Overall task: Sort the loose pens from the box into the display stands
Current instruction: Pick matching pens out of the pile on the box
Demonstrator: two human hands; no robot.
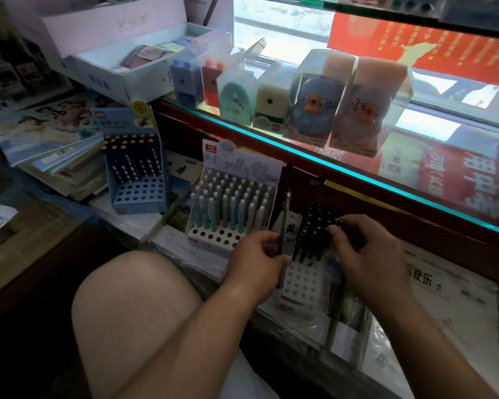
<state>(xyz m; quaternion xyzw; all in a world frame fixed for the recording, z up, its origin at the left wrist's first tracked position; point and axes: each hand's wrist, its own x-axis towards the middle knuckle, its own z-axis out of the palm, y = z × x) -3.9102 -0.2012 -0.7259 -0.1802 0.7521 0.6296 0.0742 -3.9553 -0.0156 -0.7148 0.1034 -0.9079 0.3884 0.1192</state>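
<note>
Three pen stands beneath glass counter

Single wide-angle view, taken from head height, aimed forward and down, left hand and right hand caught close at centre, pen stand just beyond, glass counter above.

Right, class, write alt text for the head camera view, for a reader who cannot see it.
A person's left hand grips a dark pen upright while the right hand pinches a second pen at a white stand of black pens. A pastel stand and a blue stand sit to the left.
</note>
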